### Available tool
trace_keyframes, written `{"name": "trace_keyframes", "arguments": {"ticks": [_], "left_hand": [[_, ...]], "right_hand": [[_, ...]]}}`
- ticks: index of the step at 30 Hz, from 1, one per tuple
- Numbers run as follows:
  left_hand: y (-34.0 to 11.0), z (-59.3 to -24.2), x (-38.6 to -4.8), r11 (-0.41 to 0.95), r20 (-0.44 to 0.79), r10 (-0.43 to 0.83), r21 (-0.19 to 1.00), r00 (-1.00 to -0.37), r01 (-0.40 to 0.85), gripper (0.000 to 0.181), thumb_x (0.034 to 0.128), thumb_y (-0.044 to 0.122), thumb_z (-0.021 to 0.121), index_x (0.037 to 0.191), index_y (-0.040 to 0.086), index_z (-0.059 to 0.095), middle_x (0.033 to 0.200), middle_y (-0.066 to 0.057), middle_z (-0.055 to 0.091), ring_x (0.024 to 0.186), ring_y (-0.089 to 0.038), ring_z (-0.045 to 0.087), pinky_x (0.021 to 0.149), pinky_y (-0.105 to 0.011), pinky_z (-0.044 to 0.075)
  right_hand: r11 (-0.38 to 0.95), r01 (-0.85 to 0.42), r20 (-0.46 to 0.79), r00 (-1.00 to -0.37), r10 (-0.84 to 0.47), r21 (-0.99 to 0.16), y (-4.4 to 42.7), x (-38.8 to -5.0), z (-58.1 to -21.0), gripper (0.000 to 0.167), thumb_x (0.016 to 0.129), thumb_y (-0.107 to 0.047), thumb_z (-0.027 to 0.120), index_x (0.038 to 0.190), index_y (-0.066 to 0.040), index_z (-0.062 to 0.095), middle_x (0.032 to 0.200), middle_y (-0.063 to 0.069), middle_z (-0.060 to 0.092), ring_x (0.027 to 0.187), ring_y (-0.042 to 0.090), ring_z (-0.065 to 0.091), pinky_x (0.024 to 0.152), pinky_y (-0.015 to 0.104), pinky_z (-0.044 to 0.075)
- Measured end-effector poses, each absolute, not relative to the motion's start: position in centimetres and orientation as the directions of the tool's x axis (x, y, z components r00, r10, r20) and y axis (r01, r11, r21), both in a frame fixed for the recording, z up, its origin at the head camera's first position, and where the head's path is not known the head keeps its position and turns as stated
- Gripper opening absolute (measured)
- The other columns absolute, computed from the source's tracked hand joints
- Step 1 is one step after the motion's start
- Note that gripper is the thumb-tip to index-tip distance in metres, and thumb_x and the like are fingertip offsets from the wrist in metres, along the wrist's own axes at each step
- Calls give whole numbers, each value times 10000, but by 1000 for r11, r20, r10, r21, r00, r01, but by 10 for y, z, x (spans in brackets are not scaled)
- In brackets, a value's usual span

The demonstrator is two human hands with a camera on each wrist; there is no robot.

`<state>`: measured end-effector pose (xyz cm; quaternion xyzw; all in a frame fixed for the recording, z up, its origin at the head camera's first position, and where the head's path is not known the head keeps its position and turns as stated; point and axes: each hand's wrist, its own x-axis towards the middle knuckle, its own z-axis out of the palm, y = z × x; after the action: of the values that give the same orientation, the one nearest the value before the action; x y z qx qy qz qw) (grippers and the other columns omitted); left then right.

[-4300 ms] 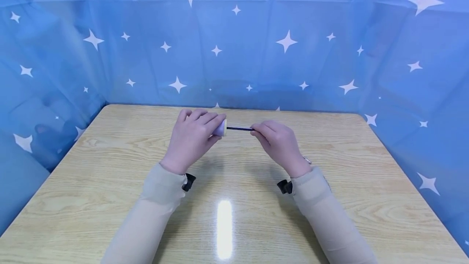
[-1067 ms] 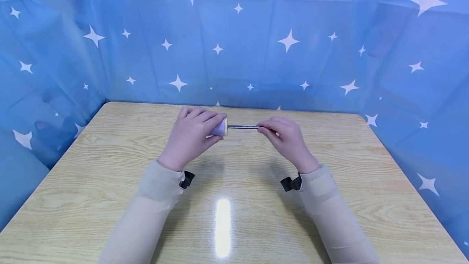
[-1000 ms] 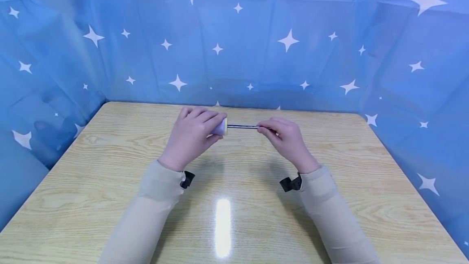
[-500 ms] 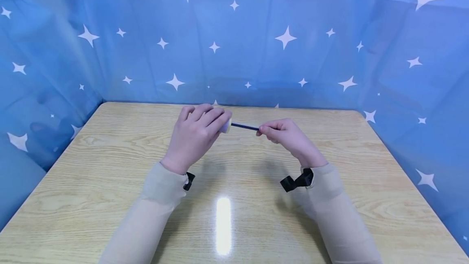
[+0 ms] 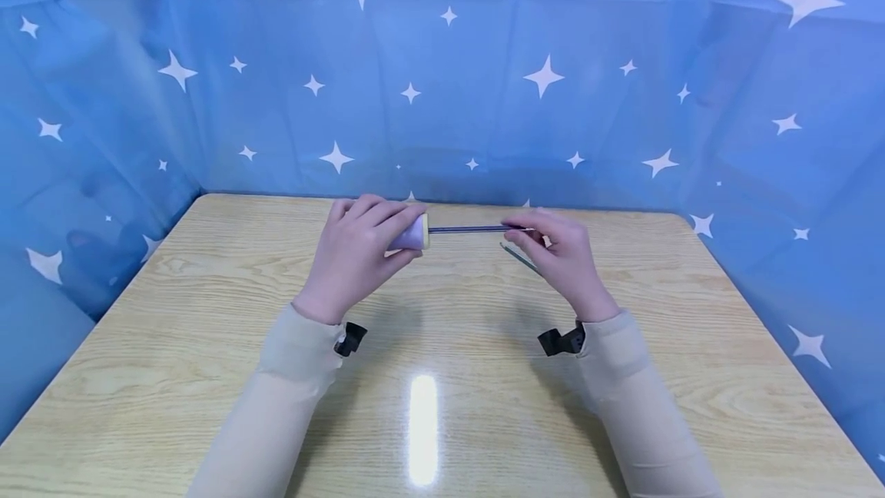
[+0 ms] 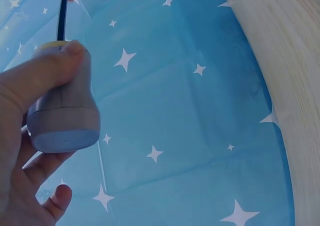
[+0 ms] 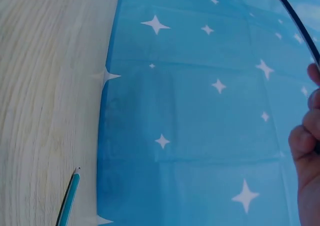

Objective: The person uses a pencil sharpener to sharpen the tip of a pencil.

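My left hand (image 5: 356, 256) grips a purple, waisted pencil sharpener (image 5: 411, 235) with a pale yellow rim, held sideways above the table. In the left wrist view the thumb lies along the sharpener's side (image 6: 65, 108), and its flat base shows. A dark blue pencil (image 5: 466, 230) sticks straight out of the rim; its inner end is hidden. The right hand (image 5: 567, 256) pinches the pencil's other end between thumb and fingers. Beneath that hand a green pencil (image 5: 520, 259) lies on the table, partly covered; its sharpened tip appears in the right wrist view.
The wood-grain table (image 5: 242, 375) has a glare strip (image 5: 423, 429) near its front. A blue curtain with white stars (image 5: 442, 121) hangs behind and along both sides. Black wrist cameras (image 5: 561, 340) sit at both cuffs.
The right hand has shifted rightward, and more of the dark pencil shows between the hands. Half a second ago the pencil was tilted; now it is level. The green pencil has come into sight.
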<state>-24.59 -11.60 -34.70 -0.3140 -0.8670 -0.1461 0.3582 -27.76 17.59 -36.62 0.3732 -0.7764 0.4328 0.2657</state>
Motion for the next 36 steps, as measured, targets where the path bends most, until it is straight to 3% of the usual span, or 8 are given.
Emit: {"name": "trace_keyframes", "arguments": {"ticks": [6,11,16,20,23,28,32,36], "left_hand": [[-115,-346,-246,747,714,448,32,-538,664,553,715,237,872,1229,156,682,1159,-20,683,1018,-218,582,839,-419,389],[-112,-346,-245,755,746,450,-24,-490,655,481,745,191,846,1199,148,692,1134,-11,688,1009,-230,584,825,-407,403],[-109,-345,-244,768,778,460,-107,-427,631,382,804,153,783,1176,153,694,1107,2,686,1002,-237,580,809,-397,411],[-109,-345,-244,776,788,474,-163,-393,610,364,820,138,762,1176,158,690,1106,13,682,1011,-228,578,804,-400,415],[-109,-347,-245,772,791,487,-192,-371,605,355,827,136,756,1175,174,692,1108,26,681,1021,-215,580,805,-410,416],[-110,-350,-247,756,784,509,-211,-354,619,397,833,188,772,1217,211,676,1139,43,675,1053,-200,577,828,-427,410],[-111,-352,-248,750,769,504,-165,-392,640,419,815,203,791,1219,196,678,1154,20,678,1055,-213,580,838,-437,413],[-116,-350,-248,762,709,484,-53,-513,645,483,763,234,835,1217,171,684,1155,-10,682,1052,-217,574,869,-438,400]], "right_hand": [[344,-828,744,-553,-375,-443,172,-278,-370,212,795,122,704,969,5,734,785,44,666,572,67,417,539,202,335],[423,-750,674,-652,-347,-509,171,-276,-371,107,885,21,659,918,-33,745,794,41,687,510,95,368,523,225,320],[484,-547,449,-837,-312,-683,171,-273,-367,202,985,-189,577,933,-85,743,886,11,702,495,174,320,531,294,307],[436,-324,195,-929,-316,-840,172,-273,-361,309,987,-355,556,959,-95,720,650,-6,520,497,206,281,554,325,312],[363,-159,22,-935,-354,-918,175,-273,-357,344,984,-381,554,953,-66,689,553,-6,280,488,188,230,566,312,290],[304,-35,-101,-902,-419,-952,181,-275,-353,335,1013,-294,519,935,7,645,535,-21,235,488,168,172,539,289,226],[376,-160,-1,-920,-393,-913,178,-274,-355,341,1011,-310,519,986,-17,690,530,-13,293,470,161,196,559,299,285],[510,-535,358,-840,-408,-674,170,-274,-363,229,980,-229,591,1024,-62,740,673,1,581,520,121,398,585,295,396]]}}
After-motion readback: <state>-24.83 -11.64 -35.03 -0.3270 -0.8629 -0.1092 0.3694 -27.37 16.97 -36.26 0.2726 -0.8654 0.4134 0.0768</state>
